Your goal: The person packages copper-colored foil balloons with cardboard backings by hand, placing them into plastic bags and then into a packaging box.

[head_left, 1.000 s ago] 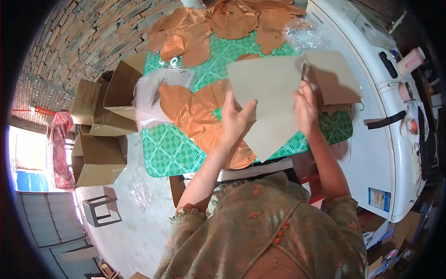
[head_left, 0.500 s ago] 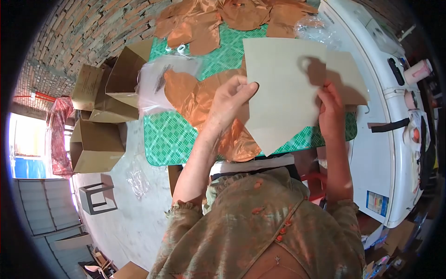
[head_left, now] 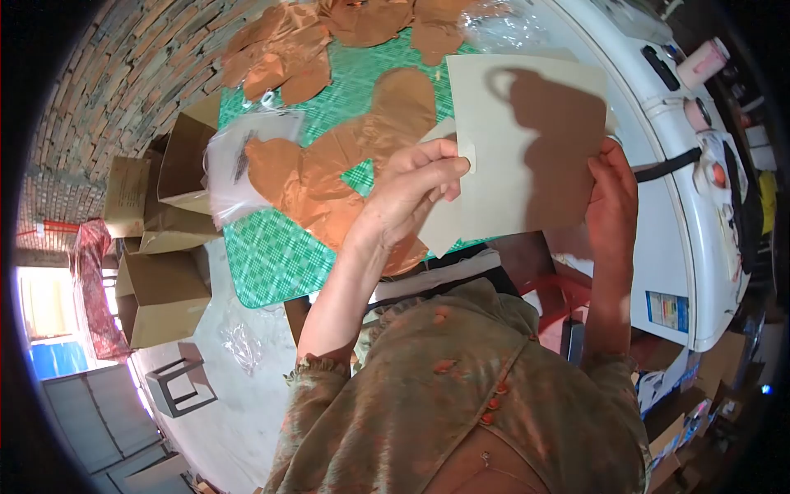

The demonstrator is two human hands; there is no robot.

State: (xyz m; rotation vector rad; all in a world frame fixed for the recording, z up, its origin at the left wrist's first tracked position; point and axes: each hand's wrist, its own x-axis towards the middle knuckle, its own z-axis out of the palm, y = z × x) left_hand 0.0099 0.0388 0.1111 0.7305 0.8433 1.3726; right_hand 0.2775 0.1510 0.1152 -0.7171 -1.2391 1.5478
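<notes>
I hold a pale grey-beige cardboard sheet up above the table's near right side. My left hand pinches its left edge between thumb and fingers. At its right edge, my right hand grips the board, partly hidden behind it. A second pale sheet sticks out behind the first, below my left hand. A dark shadow lies over the right half of the front sheet. Beside my left hand, a flat copper-coloured foil balloon with rounded lobes lies on the green plaid tablecloth.
More copper foil pieces lie at the table's far side, near crumpled clear plastic. A clear plastic bag rests at the left edge. Cardboard boxes stand on the left; a white appliance stands on the right.
My view has shifted, and the front sheet now sits further right, held more squarely. The second sheet shows more at its lower left. Both hands still grip the board.
</notes>
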